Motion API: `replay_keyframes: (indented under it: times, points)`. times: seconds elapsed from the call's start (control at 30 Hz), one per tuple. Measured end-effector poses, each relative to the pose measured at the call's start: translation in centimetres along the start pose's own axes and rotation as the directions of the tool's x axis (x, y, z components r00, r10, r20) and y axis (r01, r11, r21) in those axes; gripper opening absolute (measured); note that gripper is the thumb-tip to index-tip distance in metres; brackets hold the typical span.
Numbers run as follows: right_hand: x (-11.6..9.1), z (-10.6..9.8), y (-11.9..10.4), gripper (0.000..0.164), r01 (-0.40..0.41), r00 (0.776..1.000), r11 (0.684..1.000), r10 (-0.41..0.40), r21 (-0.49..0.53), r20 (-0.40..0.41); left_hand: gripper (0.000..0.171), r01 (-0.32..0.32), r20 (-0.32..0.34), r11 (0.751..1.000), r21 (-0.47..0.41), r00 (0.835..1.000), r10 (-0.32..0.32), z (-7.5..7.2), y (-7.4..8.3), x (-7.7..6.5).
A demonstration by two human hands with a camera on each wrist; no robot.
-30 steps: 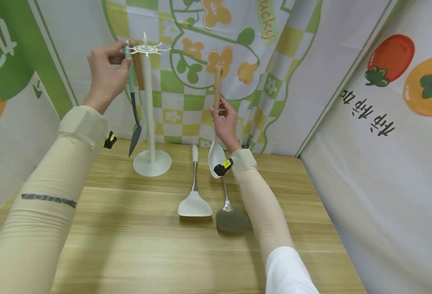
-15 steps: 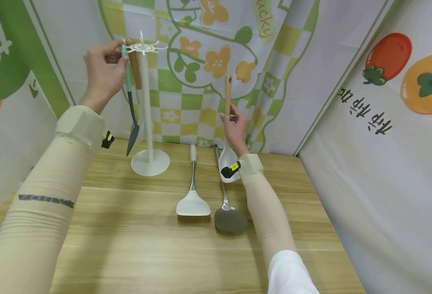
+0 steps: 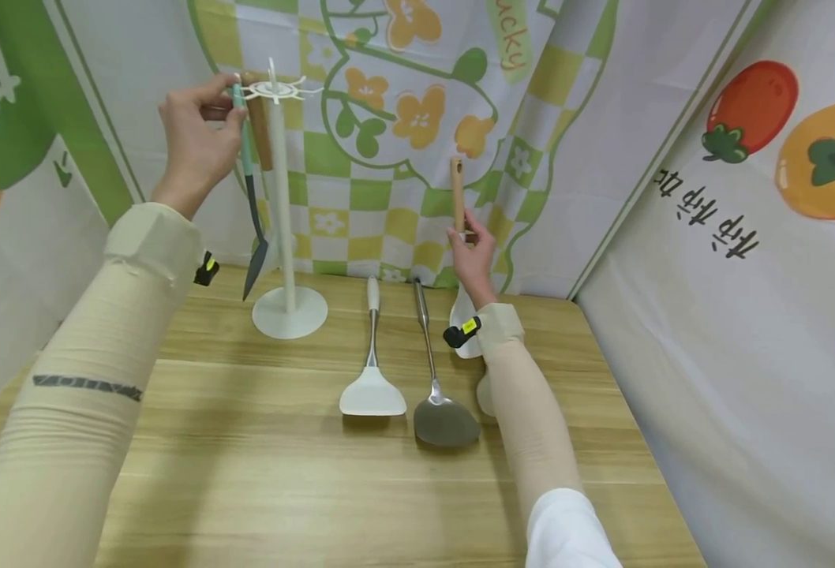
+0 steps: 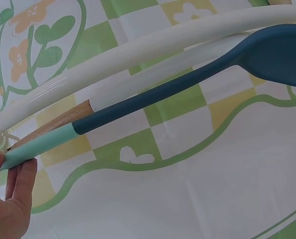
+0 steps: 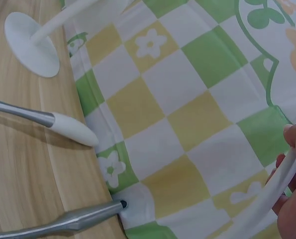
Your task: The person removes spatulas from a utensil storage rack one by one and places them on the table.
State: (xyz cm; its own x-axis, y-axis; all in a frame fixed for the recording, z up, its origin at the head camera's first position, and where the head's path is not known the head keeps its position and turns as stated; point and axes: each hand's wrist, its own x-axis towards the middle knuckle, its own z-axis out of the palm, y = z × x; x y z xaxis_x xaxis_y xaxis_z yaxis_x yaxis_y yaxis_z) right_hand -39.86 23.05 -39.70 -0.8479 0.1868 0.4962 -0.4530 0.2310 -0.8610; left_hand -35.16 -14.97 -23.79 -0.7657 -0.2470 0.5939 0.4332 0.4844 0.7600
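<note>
At the upper left, my left hand pinches the turquoise handle top of a dark blue spatula beside a hook of the white utensil rack. The spatula hangs head down; whether the hook passes through its handle I cannot tell. Another utensil with a wooden handle hangs behind it on the rack. My right hand holds a white spoon by the lower end of its wooden handle. This spoon is upright, bowl down, partly hidden by the wrist.
A white turner and a steel turner lie side by side on the wooden table. A pale rounded utensil head shows partly behind my right forearm. A patterned curtain hangs along the back edge.
My right hand has moved right and slightly down with the white spoon, uncovering the steel turner's handle and a pale utensil head. The left hand still pinches the spatula at the rack.
</note>
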Motion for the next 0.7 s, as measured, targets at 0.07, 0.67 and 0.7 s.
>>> replay_keyframes:
  times: [0.07,0.67,0.7]
  points:
    - [0.0,-0.4,0.2,0.047,0.000,1.000,1.000,0.000,-0.017,-0.005,0.032,-0.001,0.000,1.000,-0.009,1.000,0.001,0.0,0.0,0.0]
    - [-0.5,-3.6,1.6,0.046,0.012,0.998,0.993,-0.019,-0.116,-0.059,0.033,-0.016,-0.012,0.999,-0.030,1.000,0.016,0.0,-0.2,-0.3]
    - [-0.5,-3.8,1.7,0.045,0.016,0.998,0.992,-0.024,-0.123,-0.063,0.033,-0.015,-0.012,0.999,-0.032,1.000,0.015,0.0,-0.2,-0.3]
